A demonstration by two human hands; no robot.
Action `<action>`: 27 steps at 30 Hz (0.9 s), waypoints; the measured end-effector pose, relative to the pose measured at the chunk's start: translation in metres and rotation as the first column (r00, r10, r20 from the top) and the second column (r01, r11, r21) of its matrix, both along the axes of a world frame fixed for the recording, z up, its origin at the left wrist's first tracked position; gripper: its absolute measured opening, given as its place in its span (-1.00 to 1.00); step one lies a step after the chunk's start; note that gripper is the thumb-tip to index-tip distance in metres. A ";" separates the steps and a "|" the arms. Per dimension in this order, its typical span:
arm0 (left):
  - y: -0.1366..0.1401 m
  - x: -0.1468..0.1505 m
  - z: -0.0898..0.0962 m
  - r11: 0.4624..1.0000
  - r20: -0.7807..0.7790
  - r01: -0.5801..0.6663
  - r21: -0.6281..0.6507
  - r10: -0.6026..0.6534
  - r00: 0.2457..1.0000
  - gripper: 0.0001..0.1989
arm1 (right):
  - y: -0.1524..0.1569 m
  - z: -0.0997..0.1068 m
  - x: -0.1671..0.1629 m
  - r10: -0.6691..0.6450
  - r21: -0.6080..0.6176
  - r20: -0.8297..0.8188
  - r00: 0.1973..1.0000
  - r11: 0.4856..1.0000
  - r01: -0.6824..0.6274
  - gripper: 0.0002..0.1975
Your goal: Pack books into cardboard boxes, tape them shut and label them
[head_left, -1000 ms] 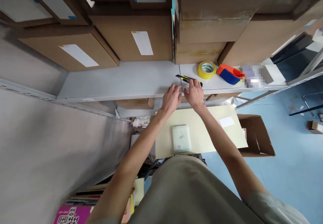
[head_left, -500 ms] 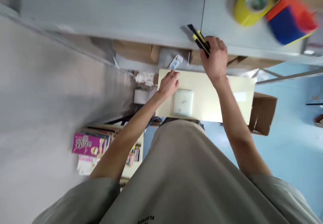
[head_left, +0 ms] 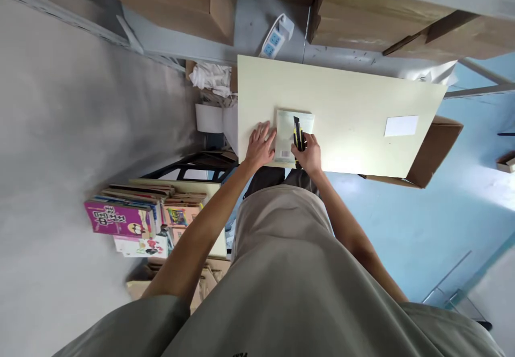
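Note:
A pale, flat package point(head_left: 285, 132) with a small barcode label lies near the front edge of the cream tabletop point(head_left: 341, 116). Spread out at its left edge is my left hand point(head_left: 260, 145), fingers apart and holding nothing. My right hand point(head_left: 309, 156) is closed around a black and yellow utility knife point(head_left: 298, 134), which is above the package's right part. The knife's dark tip points away from me. I cannot tell whether the blade is out or whether the knife touches the package.
A white card point(head_left: 401, 126) lies on the tabletop's right part. Behind, a shelf holds cardboard boxes point(head_left: 374, 22) and a power strip point(head_left: 274, 41). Stacked books point(head_left: 120, 217) stand at lower left. An open carton point(head_left: 434, 148) is beyond the right end.
My right hand has come down from the upper shelf to the package, bringing the utility knife. My left hand has lowered to the package's left side. The view has tilted down.

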State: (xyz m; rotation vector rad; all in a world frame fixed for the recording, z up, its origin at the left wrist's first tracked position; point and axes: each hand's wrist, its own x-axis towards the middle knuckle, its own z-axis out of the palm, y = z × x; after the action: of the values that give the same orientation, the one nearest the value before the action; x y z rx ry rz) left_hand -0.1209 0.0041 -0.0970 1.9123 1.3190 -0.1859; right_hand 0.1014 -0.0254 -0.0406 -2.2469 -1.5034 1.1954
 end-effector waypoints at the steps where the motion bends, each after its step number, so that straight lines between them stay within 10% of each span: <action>1: 0.005 -0.003 0.000 1.000 0.004 0.014 -0.002 -0.014 1.000 -0.10 | 0.002 -0.003 -0.006 0.001 -0.026 -0.010 1.000 1.000 -0.001 -0.50; 15: 0.061 -0.019 -0.002 0.989 -0.010 0.142 0.049 -0.141 0.990 -0.06 | 0.061 -0.017 -0.066 0.273 -0.230 -0.007 0.962 0.936 -0.267 -0.18; 27: 0.066 -0.027 -0.002 0.976 0.002 0.215 0.039 -0.215 0.977 -0.02 | 0.062 -0.022 -0.082 0.250 -0.286 0.048 0.967 0.931 -0.227 -0.17</action>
State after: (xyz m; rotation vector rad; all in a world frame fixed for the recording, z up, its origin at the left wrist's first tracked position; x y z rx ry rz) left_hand -0.1477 0.0700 -0.0993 2.0853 1.1171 -0.2645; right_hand 0.0198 0.0361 -0.0622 -2.3650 -1.7837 1.4823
